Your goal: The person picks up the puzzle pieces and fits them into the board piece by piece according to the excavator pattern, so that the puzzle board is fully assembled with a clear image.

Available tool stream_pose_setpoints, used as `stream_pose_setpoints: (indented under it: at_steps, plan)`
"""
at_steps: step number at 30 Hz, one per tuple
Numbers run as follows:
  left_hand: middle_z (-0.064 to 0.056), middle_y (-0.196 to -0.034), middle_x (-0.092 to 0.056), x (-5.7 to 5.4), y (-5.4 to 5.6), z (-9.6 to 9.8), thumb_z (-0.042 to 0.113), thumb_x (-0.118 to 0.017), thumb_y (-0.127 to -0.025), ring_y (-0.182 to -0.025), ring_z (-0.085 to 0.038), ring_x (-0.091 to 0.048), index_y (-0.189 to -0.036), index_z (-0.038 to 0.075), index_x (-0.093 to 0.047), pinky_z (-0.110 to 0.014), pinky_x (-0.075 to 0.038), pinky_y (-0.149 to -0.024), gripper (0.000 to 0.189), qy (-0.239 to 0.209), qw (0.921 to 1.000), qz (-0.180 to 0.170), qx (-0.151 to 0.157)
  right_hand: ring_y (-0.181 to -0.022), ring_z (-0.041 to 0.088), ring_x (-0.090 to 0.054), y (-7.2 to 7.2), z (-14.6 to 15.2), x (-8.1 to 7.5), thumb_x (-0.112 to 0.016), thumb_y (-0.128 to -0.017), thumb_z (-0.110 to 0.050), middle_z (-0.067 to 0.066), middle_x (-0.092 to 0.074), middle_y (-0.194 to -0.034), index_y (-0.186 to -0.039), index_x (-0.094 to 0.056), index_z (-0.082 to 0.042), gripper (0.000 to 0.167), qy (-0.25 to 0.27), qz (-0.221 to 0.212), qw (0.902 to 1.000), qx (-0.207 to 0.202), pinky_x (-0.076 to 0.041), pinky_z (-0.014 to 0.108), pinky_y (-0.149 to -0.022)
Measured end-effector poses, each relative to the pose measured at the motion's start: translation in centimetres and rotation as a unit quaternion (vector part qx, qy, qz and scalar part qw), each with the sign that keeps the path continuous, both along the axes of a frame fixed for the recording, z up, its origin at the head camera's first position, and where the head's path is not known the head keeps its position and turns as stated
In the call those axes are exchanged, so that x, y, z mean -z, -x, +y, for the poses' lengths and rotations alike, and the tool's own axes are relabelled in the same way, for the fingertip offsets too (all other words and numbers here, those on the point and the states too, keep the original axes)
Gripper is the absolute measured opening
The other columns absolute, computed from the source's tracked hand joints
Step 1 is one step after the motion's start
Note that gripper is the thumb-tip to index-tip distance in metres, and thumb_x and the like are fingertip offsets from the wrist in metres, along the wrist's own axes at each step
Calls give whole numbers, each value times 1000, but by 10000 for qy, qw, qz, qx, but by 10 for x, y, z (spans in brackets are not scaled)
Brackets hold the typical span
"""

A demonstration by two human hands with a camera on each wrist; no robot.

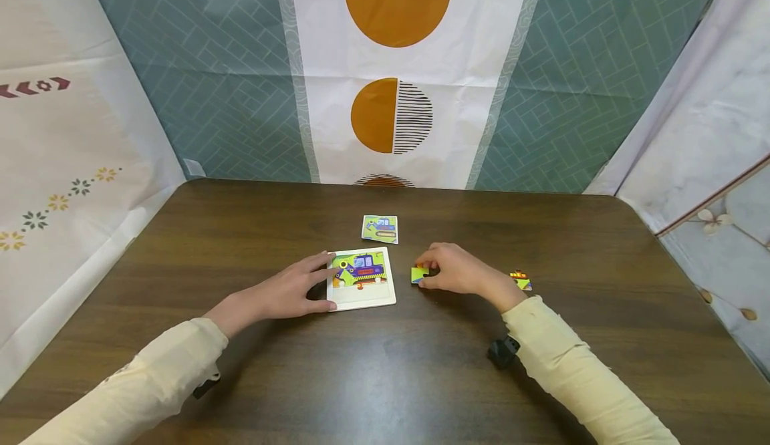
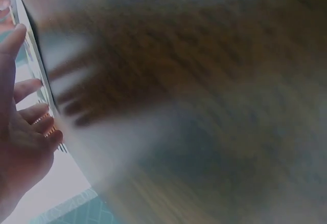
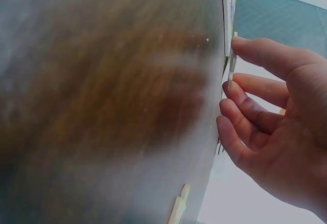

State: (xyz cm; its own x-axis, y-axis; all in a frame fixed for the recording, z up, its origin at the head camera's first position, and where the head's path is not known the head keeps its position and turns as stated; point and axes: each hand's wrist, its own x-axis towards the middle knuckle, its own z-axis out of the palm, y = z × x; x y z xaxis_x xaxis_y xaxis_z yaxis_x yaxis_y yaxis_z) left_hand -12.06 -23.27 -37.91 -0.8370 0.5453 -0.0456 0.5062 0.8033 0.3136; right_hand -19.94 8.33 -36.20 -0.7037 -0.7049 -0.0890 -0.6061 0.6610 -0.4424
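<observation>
A white-framed jigsaw puzzle tray (image 1: 391, 288) lies flat mid-table, its upper part filled with a purple vehicle picture and its lower strip bare. My left hand (image 1: 287, 290) rests at the tray's left side, fingers extended over the edge and thumb at the lower left corner. Just right of the tray, my right hand (image 1: 460, 270) pinches a green and blue puzzle piece (image 1: 416, 275) between thumb and fingers. The right wrist view shows that puzzle piece (image 3: 233, 63) edge-on. A second puzzle piece (image 1: 522, 280), red, yellow and green, lies beyond the right wrist.
Behind the tray lies a small picture card (image 1: 380, 228) of a similar vehicle. The brown wooden table (image 1: 385, 378) ends at a patterned cloth (image 1: 240, 97) hung along its back. Light cloths hang at both sides.
</observation>
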Motion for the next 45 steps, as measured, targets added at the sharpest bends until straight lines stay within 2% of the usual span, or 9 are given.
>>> stream_pose_setpoints:
  at_steps: [3, 11, 14, 18, 22, 28, 33, 40, 45]
  plan:
    - [-22, -152, -31, 0, 1, 0, 47, -68, -88, -140, -39, -27, -139, -1, -50, -54, -33, -106, 73, 6, 10000, -33, 16, -85, 18, -56, 0, -2, -1, -77, -82, -17, 2, -61, -93, -113, -70, 0, 36, 37, 63, 10000, -55, -49, 32, -77]
    - [-20, -152, -32, 0, 9, 1, 52, -63, -89, -141, -32, -28, -141, 0, -48, -56, -13, -113, 75, 62, 9995, -266, 150, -84, 19, -56, -1, -7, -3, -77, -83, -18, 2, -61, -92, -113, -70, 1, 36, 85, 172, 9997, -167, -49, 31, -75]
    - [-19, -153, -31, 0, 10, 1, 55, -62, -89, -140, -35, -28, -142, 1, -48, -56, -17, -112, 77, 89, 9991, -392, 109, -84, 18, -56, -2, -12, -5, -77, -84, -19, 2, -61, -93, -113, -70, 0, 36, 87, 188, 9996, -182, -48, 30, -75]
    - [-18, -154, -28, 0, 10, 0, 59, -60, -88, -138, -40, -30, -143, 4, -46, -55, -26, -109, 79, 157, 9986, -500, 28, -85, 18, -55, -3, -22, -7, -76, -84, -20, 2, -61, -94, -116, -69, 0, 39, 60, 113, 9998, -150, -47, 29, -74]
    - [-19, -154, -27, 0, 10, 0, 59, -60, -88, -137, -40, -32, -144, 4, -46, -53, -33, -106, 80, 139, 9985, -539, 13, -87, 19, -56, -4, -32, -10, -77, -84, -20, 2, -60, -95, -119, -67, 0, 42, 97, 17, 9999, -116, -48, 29, -76]
    - [-17, -155, -26, -1, 11, 2, 60, -60, -87, -137, -38, -33, -144, 6, -45, -52, -34, -106, 80, 123, 9977, -659, -49, -90, 21, -60, -5, -44, -13, -80, -81, -20, 7, -64, -97, -117, -66, 3, 45, 250, 160, 9993, -230, -50, 31, -80]
    - [-17, -155, -27, 0, 11, 1, 60, -61, -87, -137, -37, -33, -144, 6, -45, -52, -33, -106, 80, 80, 9976, -682, -96, -91, 21, -61, -6, -52, -11, -79, -82, -19, 9, -65, -103, -116, -67, 1, 42, 314, 139, 9989, -323, -50, 30, -82]
    - [-17, -154, -27, 2, 11, 0, 62, -59, -87, -137, -37, -33, -144, 6, -45, -53, -35, -105, 81, 56, 9978, -651, -115, -85, 19, -56, -10, -63, -7, -77, -83, -19, 4, -62, -95, -115, -69, -1, 38, 381, 201, 9972, -604, -46, 27, -73]
    - [-17, -154, -28, 2, 12, 0, 60, -60, -87, -136, -36, -34, -144, 4, -45, -52, -36, -105, 81, -8, 9983, -584, -73, -82, 17, -54, -13, -75, -3, -77, -83, -17, 4, -60, -90, -117, -66, 2, 41, 517, 275, 9961, -665, -45, 25, -73]
